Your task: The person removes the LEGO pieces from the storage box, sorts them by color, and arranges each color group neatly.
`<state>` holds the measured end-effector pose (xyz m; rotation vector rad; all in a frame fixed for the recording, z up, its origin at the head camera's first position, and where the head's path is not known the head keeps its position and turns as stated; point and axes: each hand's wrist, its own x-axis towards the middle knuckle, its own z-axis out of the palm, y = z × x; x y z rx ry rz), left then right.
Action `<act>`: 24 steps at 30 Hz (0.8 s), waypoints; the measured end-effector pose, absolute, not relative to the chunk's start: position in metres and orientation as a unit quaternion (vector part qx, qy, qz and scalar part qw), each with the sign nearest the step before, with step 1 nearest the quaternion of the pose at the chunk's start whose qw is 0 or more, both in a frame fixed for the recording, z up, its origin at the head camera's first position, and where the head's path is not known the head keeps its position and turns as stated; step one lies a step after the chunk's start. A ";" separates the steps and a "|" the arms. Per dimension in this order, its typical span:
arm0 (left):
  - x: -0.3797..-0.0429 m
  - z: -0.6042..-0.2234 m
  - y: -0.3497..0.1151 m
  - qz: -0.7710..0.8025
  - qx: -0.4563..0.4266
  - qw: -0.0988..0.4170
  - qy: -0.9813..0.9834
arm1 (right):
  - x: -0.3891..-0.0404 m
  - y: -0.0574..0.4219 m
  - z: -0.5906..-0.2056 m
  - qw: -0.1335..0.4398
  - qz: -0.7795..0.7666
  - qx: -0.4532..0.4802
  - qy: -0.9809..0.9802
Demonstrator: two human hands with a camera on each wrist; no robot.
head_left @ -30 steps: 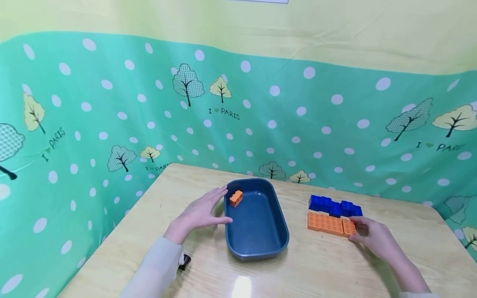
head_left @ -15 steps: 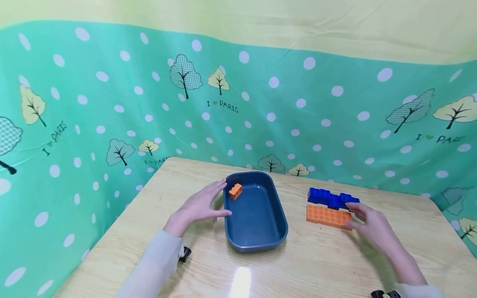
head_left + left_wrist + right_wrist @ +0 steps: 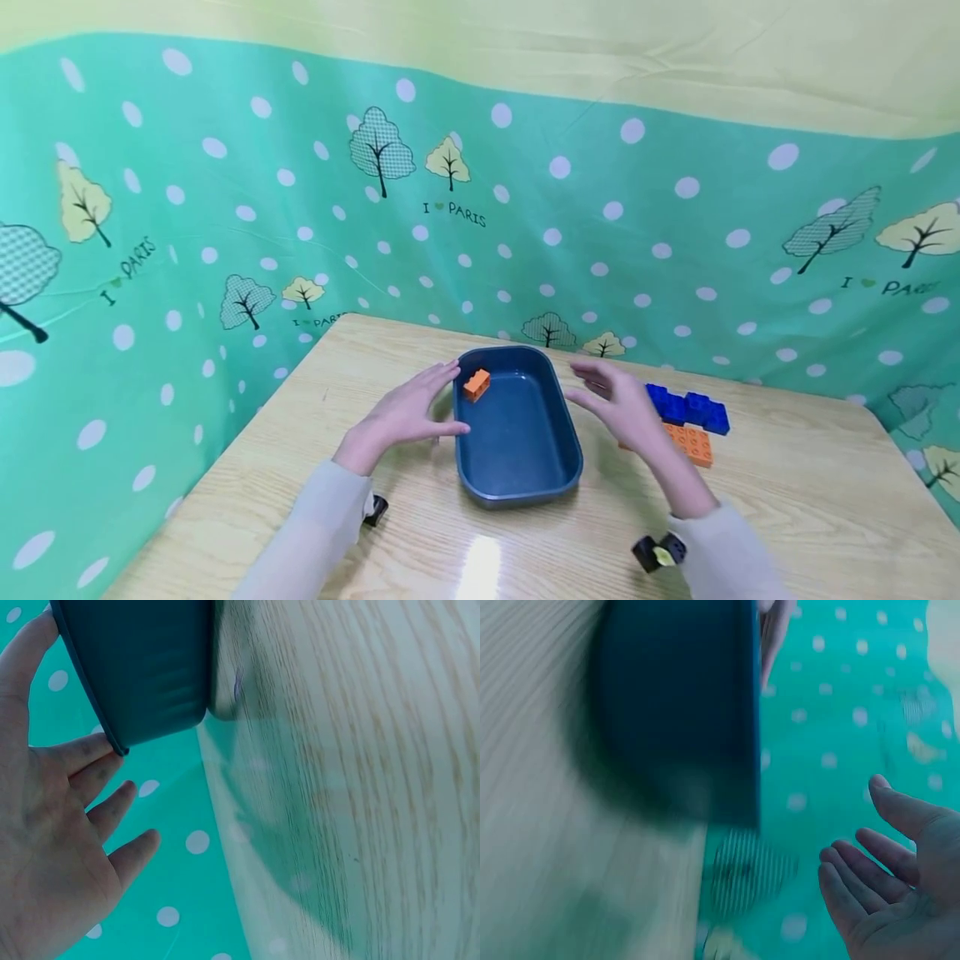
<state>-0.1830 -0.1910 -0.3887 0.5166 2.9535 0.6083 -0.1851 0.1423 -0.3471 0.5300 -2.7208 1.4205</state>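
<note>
A dark blue rectangular box (image 3: 517, 500) stands on the table, with one small orange toy brick (image 3: 477, 385) inside at its far left. My left hand (image 3: 401, 417) touches the box's left rim with fingertips and thumb, its fingers mostly straight; in the left wrist view the thumb and forefinger meet the rim of the box (image 3: 142, 667). Just off the right rim is my right hand (image 3: 622, 408), loosely bent and holding nothing. The right wrist view shows its palm (image 3: 922, 900) apart from the box wall.
Right of the box lies a row of blue toy bricks (image 3: 697, 410). Orange toy bricks (image 3: 693, 446) lie in front of it, partly hidden by my right arm. A polka-dotted cloth (image 3: 525, 275) hangs behind the wooden table (image 3: 825, 500).
My right hand first moved the smaller orange brick up against the longer one, then let go and swung left to the box. The left hand stayed at the rim.
</note>
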 end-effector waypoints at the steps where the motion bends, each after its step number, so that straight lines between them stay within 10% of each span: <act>1: -0.183 -0.388 -0.191 0.198 0.169 0.041 0.965 | -0.189 0.131 -0.344 0.008 0.466 0.176 -0.867; 15: -0.186 -0.385 -0.192 0.192 0.176 0.029 0.965 | -0.261 0.009 -0.352 -0.116 0.453 0.159 -0.870; 24: -0.181 -0.391 -0.193 0.198 0.175 0.031 0.964 | -0.261 -0.001 -0.378 -0.073 0.315 0.168 -0.931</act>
